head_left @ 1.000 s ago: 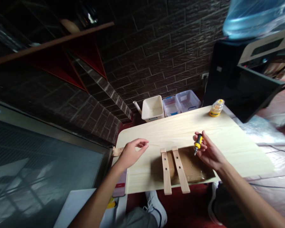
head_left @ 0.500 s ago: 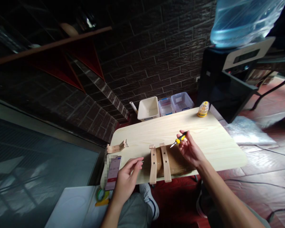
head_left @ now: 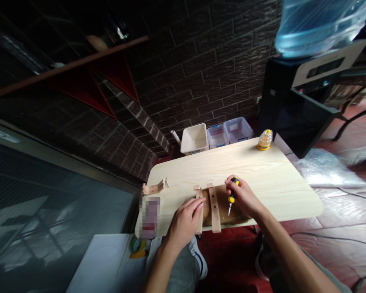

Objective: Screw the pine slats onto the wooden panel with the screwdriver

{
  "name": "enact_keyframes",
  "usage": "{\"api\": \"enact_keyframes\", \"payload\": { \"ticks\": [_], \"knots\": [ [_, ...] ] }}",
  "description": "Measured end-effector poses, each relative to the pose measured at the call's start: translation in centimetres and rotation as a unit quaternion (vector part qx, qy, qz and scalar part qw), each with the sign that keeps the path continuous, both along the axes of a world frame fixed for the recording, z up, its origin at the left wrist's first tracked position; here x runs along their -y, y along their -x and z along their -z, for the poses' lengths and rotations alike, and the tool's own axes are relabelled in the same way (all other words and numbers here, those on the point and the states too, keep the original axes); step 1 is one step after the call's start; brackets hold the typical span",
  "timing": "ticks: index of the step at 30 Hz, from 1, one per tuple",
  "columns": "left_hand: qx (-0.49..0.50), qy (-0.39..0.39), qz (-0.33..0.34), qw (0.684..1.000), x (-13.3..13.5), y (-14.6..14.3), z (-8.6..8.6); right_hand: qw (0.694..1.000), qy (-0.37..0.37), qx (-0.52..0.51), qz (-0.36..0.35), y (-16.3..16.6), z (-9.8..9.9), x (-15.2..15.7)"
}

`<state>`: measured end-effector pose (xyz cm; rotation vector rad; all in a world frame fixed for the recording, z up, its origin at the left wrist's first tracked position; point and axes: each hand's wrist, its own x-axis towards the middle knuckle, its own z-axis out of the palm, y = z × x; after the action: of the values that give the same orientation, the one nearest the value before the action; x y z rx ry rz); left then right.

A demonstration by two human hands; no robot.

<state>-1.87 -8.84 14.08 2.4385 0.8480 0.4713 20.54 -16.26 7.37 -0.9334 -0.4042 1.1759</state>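
Note:
My right hand [head_left: 244,198] is closed round a small yellow-and-black screwdriver [head_left: 232,197], tip pointing down over a brown board [head_left: 232,209] at the near edge of the pale wooden table [head_left: 262,175]. Two light wooden slats [head_left: 214,207] lie side by side across that board. My left hand [head_left: 186,219] rests at the left slat with fingertips pinched together; whatever they hold is too small to make out.
A small wooden bracket piece [head_left: 154,188] and a phone [head_left: 149,211] lie at the table's left end. A yellow-capped container [head_left: 264,140] stands at the far right corner. Plastic bins [head_left: 215,136] sit on the floor behind, a water dispenser [head_left: 305,81] to the right.
My left hand has moved right from near the phone to the left slat. My right hand has turned the screwdriver from level to tip-down and brought it in over the brown board.

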Motion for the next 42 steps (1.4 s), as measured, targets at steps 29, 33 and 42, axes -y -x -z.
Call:
{"api": "enact_keyframes", "payload": {
  "ticks": [29,33,42],
  "knots": [
    [0.076,0.098,-0.015,0.992,-3.2,-2.4,1.2,0.996,0.064,0.031,0.047,-1.2,-0.8,-0.3],
    [0.064,0.09,0.033,0.993,-3.9,-2.3,1.6,0.993,0.039,-0.017,0.108,-0.9,-0.5,-1.3],
    [0.021,0.067,0.124,0.99,-4.8,-2.1,2.7,0.988,0.044,-0.027,0.144,-0.1,0.7,-2.9]
  ]
}}
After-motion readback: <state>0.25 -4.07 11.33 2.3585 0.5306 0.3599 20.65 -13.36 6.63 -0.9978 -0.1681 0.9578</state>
